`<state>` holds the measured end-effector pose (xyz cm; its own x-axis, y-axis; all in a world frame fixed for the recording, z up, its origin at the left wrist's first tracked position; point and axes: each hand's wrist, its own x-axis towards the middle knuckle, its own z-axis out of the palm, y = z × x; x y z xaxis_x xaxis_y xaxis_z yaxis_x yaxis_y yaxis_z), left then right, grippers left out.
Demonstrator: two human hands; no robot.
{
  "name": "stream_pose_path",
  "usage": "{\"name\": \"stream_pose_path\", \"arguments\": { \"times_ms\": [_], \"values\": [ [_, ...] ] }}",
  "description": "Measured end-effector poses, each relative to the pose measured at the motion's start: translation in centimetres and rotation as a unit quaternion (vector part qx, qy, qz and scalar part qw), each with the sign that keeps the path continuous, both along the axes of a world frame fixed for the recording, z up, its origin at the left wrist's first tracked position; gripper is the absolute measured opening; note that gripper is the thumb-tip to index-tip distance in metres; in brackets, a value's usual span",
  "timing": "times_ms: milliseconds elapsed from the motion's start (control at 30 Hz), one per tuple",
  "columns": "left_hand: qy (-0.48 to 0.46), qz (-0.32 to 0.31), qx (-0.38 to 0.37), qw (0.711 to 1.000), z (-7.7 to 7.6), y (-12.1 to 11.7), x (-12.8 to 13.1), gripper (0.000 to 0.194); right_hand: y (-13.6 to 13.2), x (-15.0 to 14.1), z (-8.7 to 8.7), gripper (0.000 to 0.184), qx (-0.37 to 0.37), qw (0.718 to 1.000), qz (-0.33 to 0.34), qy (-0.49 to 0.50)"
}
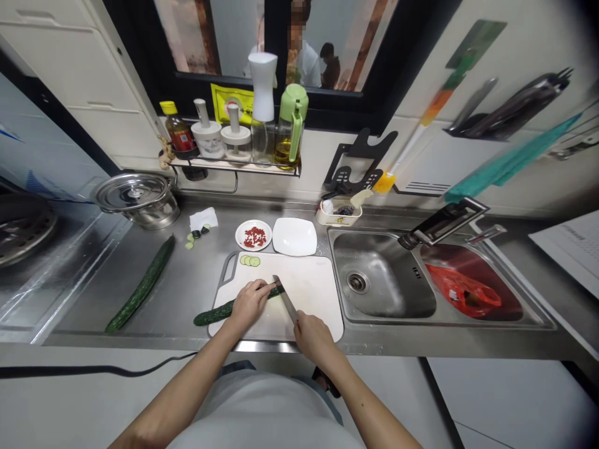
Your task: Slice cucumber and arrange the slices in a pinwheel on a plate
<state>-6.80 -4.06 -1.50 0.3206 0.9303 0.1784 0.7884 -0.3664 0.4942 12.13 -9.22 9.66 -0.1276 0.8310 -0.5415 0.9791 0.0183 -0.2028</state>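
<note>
The right hand point(312, 337) was closed around a long-bladed metal knife point(287, 305), its blade at the right end of a long dark-green cucumber point(214, 315). The left hand point(251, 304) was clamped on that cucumber, which lay partly on a white rectangular cutting board point(318, 299) on the metal worktop point(84, 312). Pale-green round slices point(249, 260) lay farther back, near a round white plate point(238, 236).

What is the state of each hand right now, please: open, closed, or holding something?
Left hand: closed over the cucumber on the cutting board.
Right hand: closed, holding the knife.
</note>
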Motion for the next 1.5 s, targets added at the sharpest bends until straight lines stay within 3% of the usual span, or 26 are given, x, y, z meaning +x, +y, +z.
{"name": "stream_pose_path", "arguments": {
  "times_ms": [367,700,1067,1500],
  "values": [
    [-0.002,-0.003,-0.008,1.000,-0.3,0.2,-0.1,0.033,1.4,-1.2,0.0,0.032,0.001,1.000,0.011,-0.007],
    [-0.004,-0.002,-0.009,1.000,-0.2,0.2,-0.1,0.032,-0.1,-0.5,-0.2,0.033,-0.016,1.000,-0.003,-0.007],
    [-0.012,-0.006,-0.007,1.000,-0.4,0.3,-0.2,0.032,1.2,-1.6,-0.5,0.032,0.006,1.000,0.008,-0.013],
    [-0.013,-0.002,-0.010,1.000,-0.3,0.2,-0.1,0.031,0.0,-0.8,-0.7,0.033,-0.011,1.000,0.005,-0.013]
  ]
}}
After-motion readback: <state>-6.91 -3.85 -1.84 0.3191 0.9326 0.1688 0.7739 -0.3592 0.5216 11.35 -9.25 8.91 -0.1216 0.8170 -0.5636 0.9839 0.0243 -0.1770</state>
